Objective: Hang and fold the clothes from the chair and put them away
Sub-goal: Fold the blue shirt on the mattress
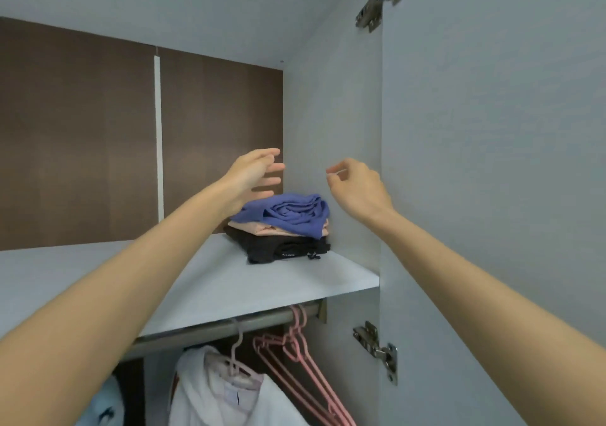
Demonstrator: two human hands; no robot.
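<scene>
- The grey shelf (196, 281) ran wide from side to side.
- A white top (223, 393) hung below the shelf's front edge.
- The pile of folded clothes (288, 225) sat at the shelf's right end, with blue on top, then peach, then black.
- The left hand (255, 176) was spread wide just above the pile.
- The right hand (357, 186), loosely curled, held nothing.
- Pink hangers (295, 353) hung below the shelf's right end.

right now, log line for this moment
folded stack on shelf | left hand open | right hand loosely curled | both empty
</scene>
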